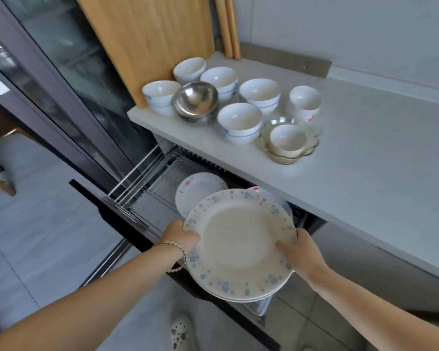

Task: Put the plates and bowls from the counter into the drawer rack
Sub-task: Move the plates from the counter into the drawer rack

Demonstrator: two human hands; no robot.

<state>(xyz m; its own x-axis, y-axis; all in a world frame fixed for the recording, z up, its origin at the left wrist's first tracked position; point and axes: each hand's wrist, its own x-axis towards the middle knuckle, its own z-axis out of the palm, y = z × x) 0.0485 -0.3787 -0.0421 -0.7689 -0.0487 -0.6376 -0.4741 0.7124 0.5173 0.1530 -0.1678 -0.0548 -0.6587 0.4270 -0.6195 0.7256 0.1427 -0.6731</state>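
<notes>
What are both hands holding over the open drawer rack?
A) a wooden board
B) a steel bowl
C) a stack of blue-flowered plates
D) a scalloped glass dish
C: the left hand and the right hand grip opposite rims of the stack of blue-flowered plates above the drawer rack.

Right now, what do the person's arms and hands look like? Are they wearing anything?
No sleeves and no gloves show; both arms are bare. The left hand has a bracelet at its wrist: pale beads beside a thinner dark strand. The right hand has nothing at its wrist. Rings are too small to tell.
</notes>
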